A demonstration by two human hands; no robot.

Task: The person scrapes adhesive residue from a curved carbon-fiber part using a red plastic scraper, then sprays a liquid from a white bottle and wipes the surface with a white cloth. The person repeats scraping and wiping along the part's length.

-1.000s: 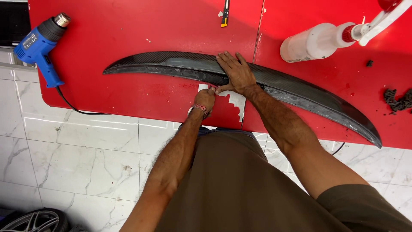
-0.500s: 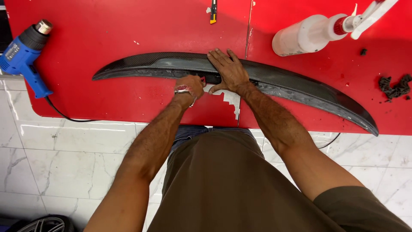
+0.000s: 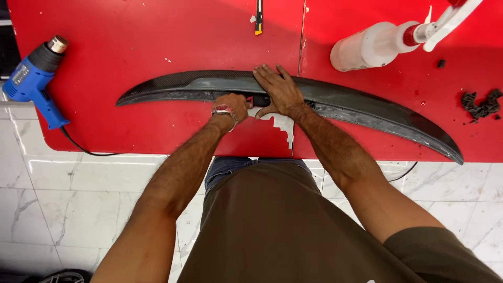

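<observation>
Presently, the long dark curved panel lies lengthwise across the red table, its right tip close to the near edge. The right hand presses flat on the panel's middle, fingers spread, gripping nothing. The left hand is curled at the panel's near edge, just beside the right; whether it pinches anything there cannot be told (the fingertips are hidden).

Progress, as a judgement: work along the near edge appears to be under way at mid-length — rough pale residue shows along that edge to either side, and black scraps lie at the far right, so much of the length looks untreated.

Clearances:
- Left: open table up to the blue heat gun, which overhangs the table's left edge.
- Right: the spray bottle lies well apart from the panel.
- Far side: a small utility knife, clear of both hands.
</observation>
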